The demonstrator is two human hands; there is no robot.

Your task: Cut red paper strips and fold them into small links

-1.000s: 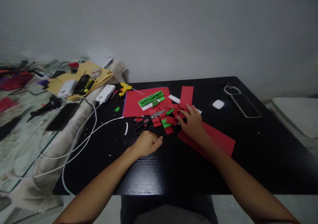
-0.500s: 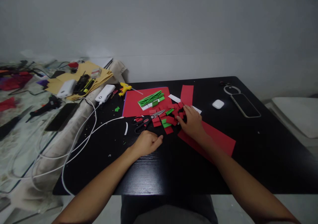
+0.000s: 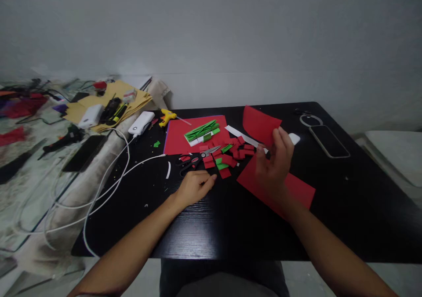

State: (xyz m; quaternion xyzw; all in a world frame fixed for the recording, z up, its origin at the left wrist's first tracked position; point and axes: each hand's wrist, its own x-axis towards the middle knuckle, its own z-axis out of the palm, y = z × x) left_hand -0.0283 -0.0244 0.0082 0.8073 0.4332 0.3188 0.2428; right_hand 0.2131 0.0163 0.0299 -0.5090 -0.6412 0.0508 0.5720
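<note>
My right hand [image 3: 275,158] is raised above the table, pinching a piece of red paper [image 3: 261,123] by its lower right corner. Below that hand lies a larger red sheet [image 3: 296,191], partly hidden by my wrist. My left hand [image 3: 194,188] rests on the tabletop in a loose fist, its thumb pointing right, with nothing in it. Just beyond it lie black-handled scissors [image 3: 198,155] with slightly parted blades. To their right is a pile of small cut red papers [image 3: 235,150] with a few green pieces among them. A white paper strip [image 3: 237,134] lies behind the pile.
Folded green paper strips [image 3: 201,131] lie on a red sheet [image 3: 173,139] at the back. A yellow glue gun [image 3: 167,117] and a white power bank [image 3: 141,123] with cables stand left. On the right are a phone [image 3: 329,141], a white case [image 3: 294,138] and a ring [image 3: 311,120].
My right hand has lifted the red paper piece off the table and moved right and towards me, uncovering part of the pile. My left hand has stayed in place.
</note>
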